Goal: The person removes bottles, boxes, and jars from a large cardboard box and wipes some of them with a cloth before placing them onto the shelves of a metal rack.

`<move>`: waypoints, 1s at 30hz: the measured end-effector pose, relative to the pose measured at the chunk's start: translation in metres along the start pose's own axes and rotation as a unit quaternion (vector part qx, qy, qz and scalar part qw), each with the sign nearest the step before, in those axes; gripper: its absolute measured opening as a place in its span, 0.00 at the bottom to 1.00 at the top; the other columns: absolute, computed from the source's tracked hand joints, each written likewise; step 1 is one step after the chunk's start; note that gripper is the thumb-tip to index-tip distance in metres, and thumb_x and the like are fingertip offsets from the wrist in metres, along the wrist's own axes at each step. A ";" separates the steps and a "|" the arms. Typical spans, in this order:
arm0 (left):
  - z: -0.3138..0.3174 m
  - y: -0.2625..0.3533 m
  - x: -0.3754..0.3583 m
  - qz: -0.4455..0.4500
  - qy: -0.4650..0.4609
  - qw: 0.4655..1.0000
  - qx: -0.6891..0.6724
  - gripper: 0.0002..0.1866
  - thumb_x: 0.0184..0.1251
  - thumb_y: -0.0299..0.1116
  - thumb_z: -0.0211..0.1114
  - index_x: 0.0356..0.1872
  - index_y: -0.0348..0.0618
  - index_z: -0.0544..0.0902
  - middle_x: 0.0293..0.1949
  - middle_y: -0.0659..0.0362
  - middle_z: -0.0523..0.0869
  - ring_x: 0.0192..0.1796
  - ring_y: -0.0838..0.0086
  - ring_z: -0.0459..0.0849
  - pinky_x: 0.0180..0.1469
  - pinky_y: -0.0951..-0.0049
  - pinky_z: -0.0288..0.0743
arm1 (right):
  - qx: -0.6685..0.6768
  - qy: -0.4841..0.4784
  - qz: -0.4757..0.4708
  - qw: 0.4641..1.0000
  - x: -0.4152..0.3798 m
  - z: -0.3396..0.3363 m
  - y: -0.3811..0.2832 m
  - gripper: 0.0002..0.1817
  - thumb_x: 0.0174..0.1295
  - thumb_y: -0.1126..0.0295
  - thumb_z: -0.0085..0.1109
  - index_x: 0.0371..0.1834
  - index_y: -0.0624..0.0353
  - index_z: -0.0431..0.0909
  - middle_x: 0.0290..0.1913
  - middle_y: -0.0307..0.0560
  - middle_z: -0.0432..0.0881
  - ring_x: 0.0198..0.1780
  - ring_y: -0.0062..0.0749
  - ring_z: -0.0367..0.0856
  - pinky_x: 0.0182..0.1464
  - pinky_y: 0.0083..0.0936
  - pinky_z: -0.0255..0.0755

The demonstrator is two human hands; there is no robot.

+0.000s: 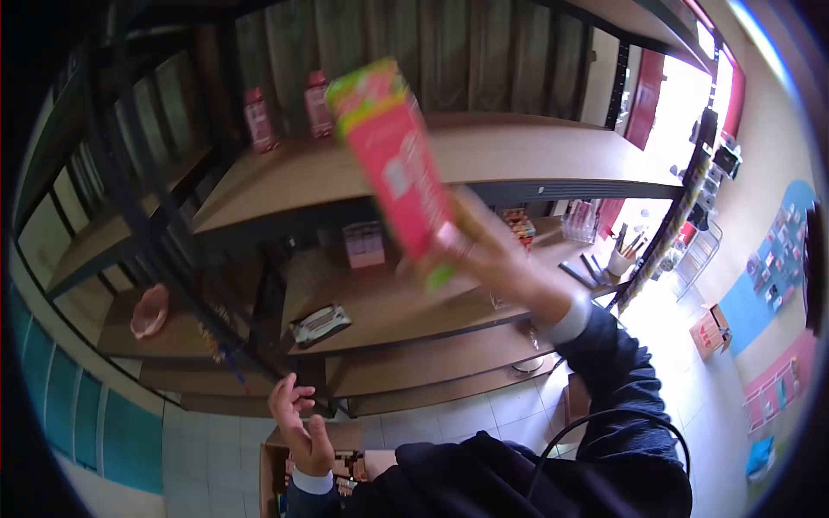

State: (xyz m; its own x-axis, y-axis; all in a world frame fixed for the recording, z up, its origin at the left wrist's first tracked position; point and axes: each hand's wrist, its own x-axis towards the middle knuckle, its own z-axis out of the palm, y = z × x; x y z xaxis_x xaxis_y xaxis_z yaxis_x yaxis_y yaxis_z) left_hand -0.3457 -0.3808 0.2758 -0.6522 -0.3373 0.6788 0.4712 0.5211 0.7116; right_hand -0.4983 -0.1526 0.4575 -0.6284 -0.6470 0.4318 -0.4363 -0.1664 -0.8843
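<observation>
My right hand [484, 250] is closed around the lower end of a tall pink box [399, 168] with green ends. The box is raised and tilted in front of the upper shelf [535, 151], smeared by motion; its lettering cannot be read. On that shelf, two pink bottles, a left one [259, 121] and a right one [319, 105], stand upright behind the box. Low on the left, my left hand [302, 425] is open with its fingers apart and nothing in it. Beneath that hand is an open cardboard box [273, 470] holding small packages.
The middle shelf [414, 315] carries a white-and-black packet [320, 324], a pale pink box [364, 244] and a cup of brushes [620, 262]. A pink bowl [150, 312] lies on the left shelving. Dark metal posts [147, 207] divide the racks. Another cardboard box [710, 331] sits on the right.
</observation>
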 end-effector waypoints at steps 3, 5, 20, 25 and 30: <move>0.024 -0.008 0.002 -0.034 0.013 0.999 -0.013 0.31 0.64 0.49 0.50 0.60 0.35 0.59 0.56 0.51 0.64 0.46 0.70 0.72 0.45 0.73 0.65 | -0.030 0.101 -0.074 0.992 0.029 -0.095 -0.012 0.17 0.64 0.62 0.50 0.48 0.63 0.63 0.40 0.49 0.78 0.41 0.27 0.79 0.42 0.24 0.73; 0.050 -0.011 0.004 -0.050 0.018 0.999 -0.004 0.29 0.66 0.46 0.49 0.61 0.36 0.58 0.57 0.52 0.64 0.45 0.71 0.72 0.45 0.75 0.65 | -0.172 0.135 -0.088 0.972 0.053 -0.159 -0.010 0.20 0.58 0.59 0.57 0.45 0.62 0.67 0.40 0.47 0.78 0.42 0.25 0.78 0.44 0.25 0.72; 0.145 0.008 -0.031 -0.154 0.179 0.966 0.110 0.27 0.65 0.42 0.50 0.59 0.35 0.60 0.52 0.56 0.66 0.42 0.73 0.70 0.45 0.75 0.63 | -0.235 0.032 0.046 0.970 0.252 -0.378 0.172 0.23 0.51 0.78 0.62 0.49 0.61 0.64 0.44 0.47 0.74 0.46 0.32 0.75 0.44 0.29 0.74; 0.147 0.007 -0.035 -0.161 0.204 0.958 0.122 0.27 0.65 0.42 0.49 0.59 0.35 0.59 0.51 0.56 0.68 0.41 0.74 0.69 0.47 0.74 0.61 | -0.196 0.013 0.045 0.980 0.234 -0.401 0.168 0.21 0.51 0.75 0.63 0.47 0.62 0.65 0.42 0.46 0.74 0.43 0.31 0.76 0.42 0.28 0.73; 0.163 0.007 -0.024 -0.160 0.187 0.963 0.110 0.30 0.64 0.48 0.50 0.59 0.35 0.59 0.47 0.56 0.69 0.41 0.74 0.69 0.47 0.73 0.61 | -0.208 0.006 0.056 0.977 0.218 -0.428 0.162 0.20 0.52 0.73 0.63 0.46 0.62 0.67 0.41 0.45 0.75 0.43 0.30 0.76 0.43 0.27 0.72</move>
State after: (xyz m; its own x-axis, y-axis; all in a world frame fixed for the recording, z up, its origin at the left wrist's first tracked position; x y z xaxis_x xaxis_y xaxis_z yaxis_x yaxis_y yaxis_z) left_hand -0.4232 -0.2413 0.2349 -0.4645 -0.7452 0.4784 0.1180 0.4834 0.8674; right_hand -0.9819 -0.0026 0.4842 -0.6937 -0.6341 0.3415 -0.5867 0.2224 -0.7787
